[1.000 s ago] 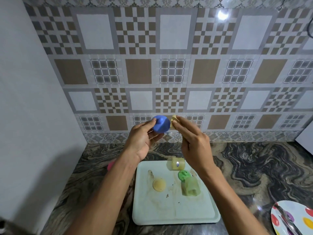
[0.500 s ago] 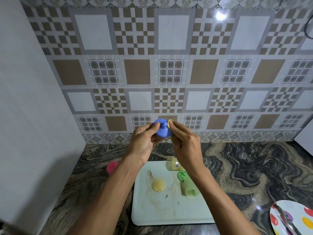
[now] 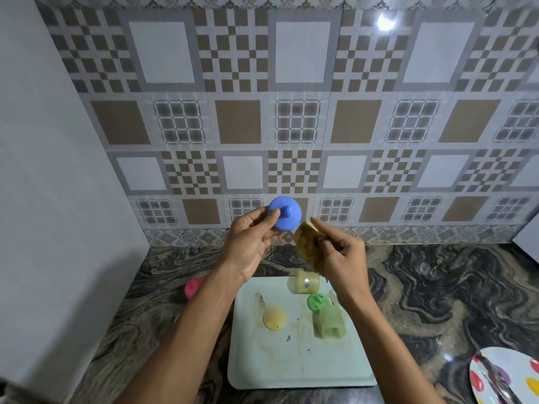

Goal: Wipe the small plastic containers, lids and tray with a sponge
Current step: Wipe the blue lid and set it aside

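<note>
My left hand (image 3: 253, 242) pinches a blue lid (image 3: 285, 213) with a small knob, held up in front of the tiled wall. Just to its right, my right hand (image 3: 339, 255) grips a yellowish sponge (image 3: 306, 243), which sits below and beside the lid, apart from it. Under my hands lies a pale tray (image 3: 300, 371) with smears and crumbs. On it rest a yellow lid (image 3: 274, 317), a green lid (image 3: 317, 301), a clear container (image 3: 329, 322) lying on its side and a second yellowish container (image 3: 306, 282) at the tray's far edge.
A pink lid (image 3: 194, 287) lies on the dark marbled counter left of the tray, near the grey side wall (image 3: 58, 199). A spotted plate (image 3: 507, 377) holding a metal utensil sits at the bottom right corner. The tiled wall closes the back.
The sponge has come off the blue lid and dropped to its lower right. My left hand has turned the lid so its knob faces me.
</note>
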